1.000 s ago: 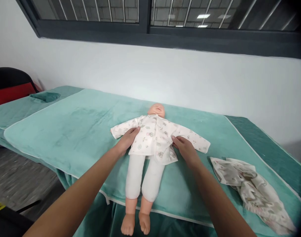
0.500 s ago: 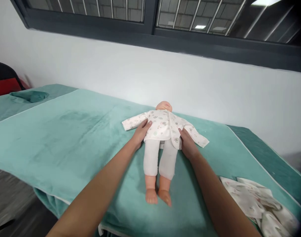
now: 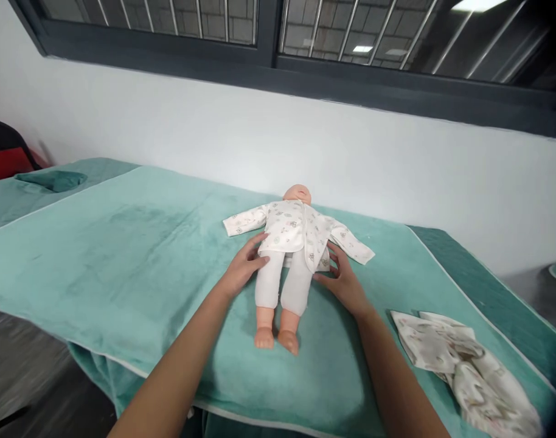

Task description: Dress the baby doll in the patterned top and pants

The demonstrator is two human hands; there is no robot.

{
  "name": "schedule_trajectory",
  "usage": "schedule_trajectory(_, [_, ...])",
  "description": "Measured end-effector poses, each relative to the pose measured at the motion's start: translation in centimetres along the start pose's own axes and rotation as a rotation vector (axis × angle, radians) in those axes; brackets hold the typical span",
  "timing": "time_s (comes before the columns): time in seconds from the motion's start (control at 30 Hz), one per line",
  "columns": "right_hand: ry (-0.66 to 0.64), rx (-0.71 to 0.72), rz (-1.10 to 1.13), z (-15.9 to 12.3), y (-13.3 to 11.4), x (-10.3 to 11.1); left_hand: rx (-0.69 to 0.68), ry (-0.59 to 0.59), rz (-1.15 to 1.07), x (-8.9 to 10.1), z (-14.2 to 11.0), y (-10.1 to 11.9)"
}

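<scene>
A baby doll (image 3: 264, 337) lies on its back, head toward the wall and bare feet toward me. It wears a white patterned top (image 3: 284, 226) with both sleeves spread out; the front flap hangs over one hip. White cloth covers its legs. At the doll's hip on the left, my left hand (image 3: 247, 263) has thumb and fingers apart, touching the side of the top and the upper leg. My right hand (image 3: 342, 277) is likewise open around the opposite hip, its fingertips by the top's lower hem.
A crumpled patterned garment (image 3: 460, 356) lies to the right on the green cover (image 3: 123, 255). Behind the bed runs a white wall (image 3: 205, 128) below a dark-framed barred window (image 3: 269, 58). At far left stands a red and black chair (image 3: 6, 161).
Both hands have slid down from the doll's waist toward its hips, with the fingers spreading. The view has shifted slightly; the doll keeps its pose.
</scene>
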State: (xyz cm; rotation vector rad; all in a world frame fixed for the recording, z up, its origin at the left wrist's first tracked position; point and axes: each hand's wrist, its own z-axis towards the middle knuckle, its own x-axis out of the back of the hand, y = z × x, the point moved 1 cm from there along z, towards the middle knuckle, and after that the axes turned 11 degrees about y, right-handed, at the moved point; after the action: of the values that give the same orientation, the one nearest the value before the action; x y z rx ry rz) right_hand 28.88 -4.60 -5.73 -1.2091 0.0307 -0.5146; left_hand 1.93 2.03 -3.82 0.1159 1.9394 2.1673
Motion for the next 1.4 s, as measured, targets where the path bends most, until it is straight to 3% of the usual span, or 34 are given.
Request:
schedule_trajectory(0.13, [0.081, 0.217, -0.311, -1.4, 0.0, -0.7, -0.203, 0.205, 0.290, -0.1, -0.5, -0.6])
schedule_trajectory(0.23, [0.133, 0.234, -0.420, -0.8, -0.7, -1.7, -0.328, 0.268, 0.437, -0.4, -0.2, -1.0])
schedule_trajectory(0.5, [0.236, 0.164, -0.455, -0.1, -0.4, -2.4, -0.176, 0.267, 0.661, -0.4, 0.7, -1.2])
schedule_trajectory(0.67, [0.260, 0.081, -0.516, 0.0, -0.7, -2.5, -0.104, 0.318, 0.844, -2.7, 1.2, -1.4])
schedule_trajectory(0.87, [0.367, -0.131, -0.327, -0.4, -1.4, -1.4, -0.129, 0.356, 0.939, -4.1, 0.8, -1.7])
schedule_trajectory(1.1, [0.441, -0.180, -0.338, -3.5, -1.6, 0.1, -0.137, 0.548, 0.909, -3.4, 0.0, -1.8])
schedule_trajectory(1.17, [0.450, -0.132, -0.389, -4.0, -1.9, 0.0, -0.157, 0.613, 0.879, -3.4, -0.1, -1.9])
schedule_trajectory(1.23, [0.481, 0.028, -0.457, -4.0, -2.2, -0.2, -0.264, 0.622, 0.823, -3.6, -0.2, -1.8])
schedule_trajectory(1.33, [0.436, 0.342, -0.533, -2.9, -2.9, -0.6, -0.504, 0.477, 0.764, -4.1, -0.2, -1.4])
schedule_trajectory(1.4, [0.354, 0.447, -0.604, -1.7, -3.4, -0.8, -0.556, 0.413, 0.731, -4.2, -0.2, -1.2])
